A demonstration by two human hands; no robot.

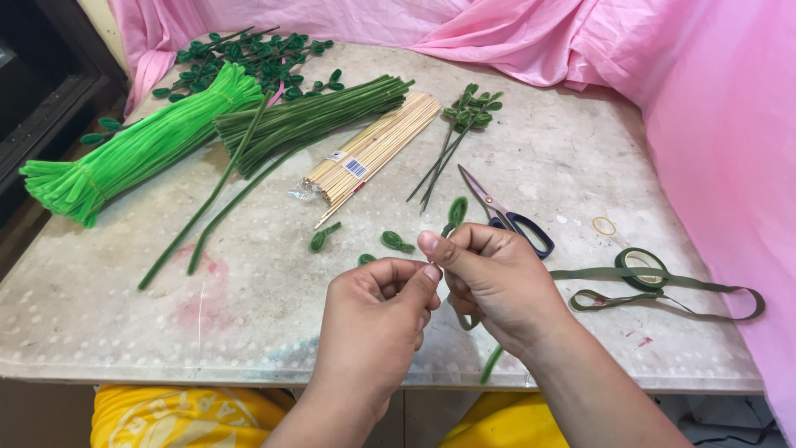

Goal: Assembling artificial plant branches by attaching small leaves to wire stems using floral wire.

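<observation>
My left hand (377, 319) and my right hand (496, 280) meet above the near edge of the marble table (249, 315). Together they pinch a thin stick wrapped in dark green pipe cleaner. A small green loop leaf (457, 211) rises above my right fingers, and the stem's lower end (491, 363) pokes out below my right wrist. Two loose loop leaves (396, 241) (321, 238) lie on the table just beyond my hands, and part of another (366, 260) peeks out behind my left hand.
A bright green pipe cleaner bundle (141, 149), a dark green bundle (307, 120), a pack of wooden skewers (373, 149), finished leaf stems (464, 124), blue-handled scissors (506, 217), a roll of green floral tape (643, 267), a rubber band (604, 226) and pink cloth (721, 124).
</observation>
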